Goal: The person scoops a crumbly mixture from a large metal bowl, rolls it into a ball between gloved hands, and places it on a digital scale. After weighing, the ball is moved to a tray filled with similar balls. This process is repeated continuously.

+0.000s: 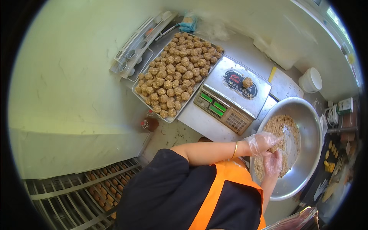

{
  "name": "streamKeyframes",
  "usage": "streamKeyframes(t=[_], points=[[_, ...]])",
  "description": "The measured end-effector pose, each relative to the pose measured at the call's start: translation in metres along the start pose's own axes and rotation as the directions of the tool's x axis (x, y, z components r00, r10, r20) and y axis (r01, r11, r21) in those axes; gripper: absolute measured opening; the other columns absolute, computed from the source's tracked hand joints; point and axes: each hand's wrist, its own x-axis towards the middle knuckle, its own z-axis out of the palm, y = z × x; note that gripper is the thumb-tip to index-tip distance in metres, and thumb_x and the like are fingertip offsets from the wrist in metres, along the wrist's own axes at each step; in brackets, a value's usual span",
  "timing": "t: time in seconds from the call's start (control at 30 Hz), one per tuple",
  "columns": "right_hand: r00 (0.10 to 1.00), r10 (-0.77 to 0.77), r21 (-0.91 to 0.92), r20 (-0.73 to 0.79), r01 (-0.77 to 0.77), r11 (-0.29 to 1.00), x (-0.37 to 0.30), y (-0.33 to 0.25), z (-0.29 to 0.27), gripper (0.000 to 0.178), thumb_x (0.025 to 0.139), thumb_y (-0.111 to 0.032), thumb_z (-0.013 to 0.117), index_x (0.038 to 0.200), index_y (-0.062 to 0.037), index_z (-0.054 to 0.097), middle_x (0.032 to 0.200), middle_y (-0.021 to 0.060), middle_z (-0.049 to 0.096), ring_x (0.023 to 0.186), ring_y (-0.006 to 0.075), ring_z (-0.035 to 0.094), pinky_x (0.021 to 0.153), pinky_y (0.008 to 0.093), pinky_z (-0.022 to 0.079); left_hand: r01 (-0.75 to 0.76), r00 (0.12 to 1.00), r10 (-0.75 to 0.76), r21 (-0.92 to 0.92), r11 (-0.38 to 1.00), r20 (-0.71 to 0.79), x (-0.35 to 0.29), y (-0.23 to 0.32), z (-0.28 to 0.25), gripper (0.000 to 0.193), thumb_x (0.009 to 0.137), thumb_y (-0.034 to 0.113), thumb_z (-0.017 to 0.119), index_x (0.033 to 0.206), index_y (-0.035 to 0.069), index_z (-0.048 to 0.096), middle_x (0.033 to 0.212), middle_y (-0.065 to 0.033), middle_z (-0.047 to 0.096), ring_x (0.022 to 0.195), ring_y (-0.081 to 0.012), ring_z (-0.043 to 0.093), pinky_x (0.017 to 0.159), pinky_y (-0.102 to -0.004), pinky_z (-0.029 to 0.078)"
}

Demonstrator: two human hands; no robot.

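Note:
Both my hands, in clear plastic gloves, meet over the near left part of a big steel bowl [311,153] that holds a loose, crumbly brown mixture [291,132]. My left hand [263,143] is cupped from above, a gold bangle at its wrist. Below it, my right hand [273,164] curls up against it. Pressed between them is a small brown lump of the mixture [273,148], mostly hidden by the fingers. To the left stands a digital scale [238,86], its display lit green, with one rough brown ball [247,82] on the plate.
Left of the scale, a metal tray [171,119] is heaped with similar brown balls. A white bucket [310,80] stands behind the bowl. At lower left, a metal rack [65,195] holds trays of small brown pieces. A bottle of reddish liquid [150,124] sits near the tray.

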Motion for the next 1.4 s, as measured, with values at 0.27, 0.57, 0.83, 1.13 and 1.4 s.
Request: streamKeyframes(t=[0.27, 0.57, 0.83, 1.13, 1.4], points=[[0.91, -0.259, -0.358, -0.324, 0.135, 0.924, 0.032, -0.002, -0.052, 0.054, 0.092, 0.016, 0.044, 0.146, 0.01, 0.042, 0.145, 0.0211, 0.051, 0.131, 0.0331, 0.057, 0.114, 0.04, 0.052, 0.173, 0.63, -0.36, -0.328, 0.929, -0.688, -0.086, -0.071, -0.223, 0.005, 0.097, 0.012, 0.065, 0.098, 0.008, 0.064, 0.084, -0.0027, 0.064, 0.079, -0.0135, 0.061, 0.078, -0.0316, 0.057], [0.817, -0.469, -0.93, -0.335, -0.208, 0.302, 0.043, 0.008, -0.117, 0.031, 0.093, -0.016, 0.067, 0.123, -0.0091, 0.071, 0.112, 0.0033, 0.069, 0.105, 0.0167, 0.062, 0.092, 0.0309, 0.049, 0.987, 0.152, -0.667, 0.145, 0.067, -0.73, -0.29, -0.366, -0.392, 0.051, 0.091, 0.029, 0.068, 0.13, -0.004, 0.062, 0.13, -0.026, 0.065, 0.123, -0.0403, 0.061, 0.106, -0.0472, 0.047], [0.725, -0.652, -0.975, -0.22, -0.191, 0.116, 0.021, 0.02, -0.058, 0.02, 0.098, -0.015, 0.065, 0.114, -0.008, 0.074, 0.109, 0.0016, 0.073, 0.103, 0.0131, 0.064, 0.096, 0.0293, 0.048, 0.989, 0.117, -0.718, 0.148, 0.019, -0.686, -0.261, -0.365, -0.406, 0.042, 0.089, 0.031, 0.072, 0.119, 0.003, 0.072, 0.105, -0.021, 0.075, 0.089, -0.0389, 0.071, 0.084, -0.0455, 0.055], [0.778, -0.62, -0.963, -0.104, 0.077, 0.259, 0.03, 0.04, -0.032, 0.018, 0.1, -0.012, 0.062, 0.113, -0.0056, 0.072, 0.1, 0.0012, 0.07, 0.096, 0.012, 0.063, 0.091, 0.0293, 0.051, 0.448, 0.862, -0.373, 0.172, 0.877, -0.343, -0.01, -0.202, -0.201, 0.07, 0.08, 0.039, 0.085, 0.132, -0.002, 0.061, 0.121, -0.0203, 0.063, 0.109, -0.0305, 0.062, 0.097, -0.0425, 0.051], [0.753, -0.647, -0.871, -0.118, 0.234, 0.431, -0.001, 0.026, -0.009, 0.02, 0.102, -0.019, 0.062, 0.115, -0.0063, 0.071, 0.106, 0.0036, 0.073, 0.092, 0.0105, 0.065, 0.083, 0.0271, 0.053, 0.314, 0.934, -0.221, 0.353, 0.881, -0.279, 0.032, -0.212, -0.13, 0.052, 0.079, 0.02, 0.082, 0.123, 0.0, 0.063, 0.111, -0.021, 0.067, 0.109, -0.0367, 0.065, 0.098, -0.0441, 0.051]])
